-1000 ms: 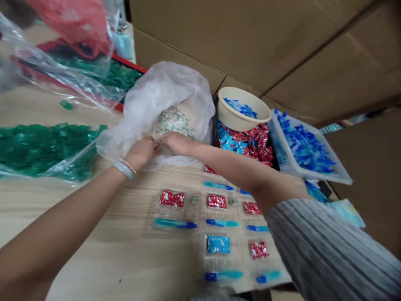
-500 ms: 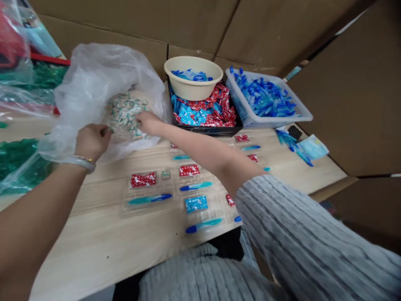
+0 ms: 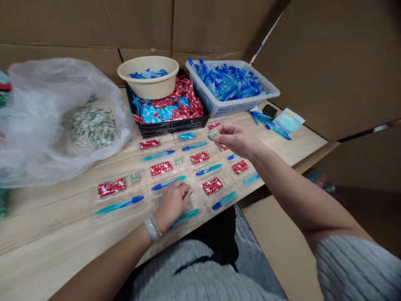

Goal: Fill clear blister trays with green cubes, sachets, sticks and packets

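Observation:
Several clear blister trays lie on the wooden table, each with a red or blue sachet and a blue-teal pen-like piece. My left hand rests closed on a near tray, fingertips pressed at its small pocket; what they pinch is too small to make out. My right hand hovers over the far trays, pinching a small green-white packet. A clear plastic bag of the same green-white packets sits at the left.
A black tray of red and blue sachets carries a beige bowl. A white basket of blue pieces stands to its right. Cardboard walls surround the table; an open carton is below the table's edge.
Both hands left the plastic bag and came down to the trays. My right hand now carries a small packet; my left hand rests on a near tray. The camera view swung right.

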### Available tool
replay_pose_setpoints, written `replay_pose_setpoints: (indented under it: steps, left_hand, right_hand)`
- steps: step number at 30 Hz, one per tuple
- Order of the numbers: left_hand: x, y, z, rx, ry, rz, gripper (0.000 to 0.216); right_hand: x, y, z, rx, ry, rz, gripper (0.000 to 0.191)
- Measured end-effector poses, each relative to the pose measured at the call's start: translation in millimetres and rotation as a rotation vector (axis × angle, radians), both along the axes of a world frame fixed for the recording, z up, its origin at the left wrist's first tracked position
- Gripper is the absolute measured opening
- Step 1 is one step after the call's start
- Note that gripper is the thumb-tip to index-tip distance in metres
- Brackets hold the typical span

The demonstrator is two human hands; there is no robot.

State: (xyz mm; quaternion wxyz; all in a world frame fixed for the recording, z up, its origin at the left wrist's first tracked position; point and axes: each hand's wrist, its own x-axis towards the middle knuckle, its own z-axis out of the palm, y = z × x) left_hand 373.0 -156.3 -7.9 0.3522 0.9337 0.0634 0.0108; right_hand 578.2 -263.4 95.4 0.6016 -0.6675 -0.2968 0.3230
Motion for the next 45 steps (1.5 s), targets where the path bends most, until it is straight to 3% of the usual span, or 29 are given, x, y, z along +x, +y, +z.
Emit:
replay_pose_setpoints:
  steps: [5, 9, 14, 20, 25, 31, 35, 40, 45]
  left_hand:
    - [4, -13, 5.6, 0.127, 0.008, 0.039, 0.016]
    - [6, -20, 0.5, 0.204, -0.008, 0.030, 0.015]
    - [4, -17, -9.8, 0.282, -0.027, -0.003, 0.020]
    - [-9, -13, -10.2, 0.447, -0.137, -0.137, 0.029]
    - [-15, -11, -9.9, 0.567, -0.124, -0.206, 0.037]
    - [-17, -4, -14.5, 0.606, -0.151, -0.359, 0.047]
    - [-9, -7, -2.0, 0.574, -0.164, -0.343, 0.046]
    - [42, -32, 19.3, 0.419, -0.184, -0.370, 0.044]
    - [90, -65, 2.0, 0.314, -0.160, -0.459, 0.051]
  right_hand:
    - [-6, -65, -20.9, -0.083, 0.086, -0.098, 0.021]
    - [-1, -100, -40.7, -0.194, 0.076, -0.073, 0.025]
    - [8, -125, -68.1, -0.363, -0.342, 0.099, 0.017]
    - [2, -118, -80.6, -0.540, -0.861, 0.412, 0.019]
    - [0, -106, -79.6, -0.768, -1.127, 0.536, 0.018]
    - [2, -108, -79.5, -0.815, -1.132, 0.465, 0.018]
    - [1, -112, -86.7, -0.756, -1.117, 0.431, 0.015]
    - [-2, -113, -85.4, -0.695, -1.070, 0.311, 0.019]
    - [-7, -115, -85.7, -0.639, -0.972, 0.285, 0.019]
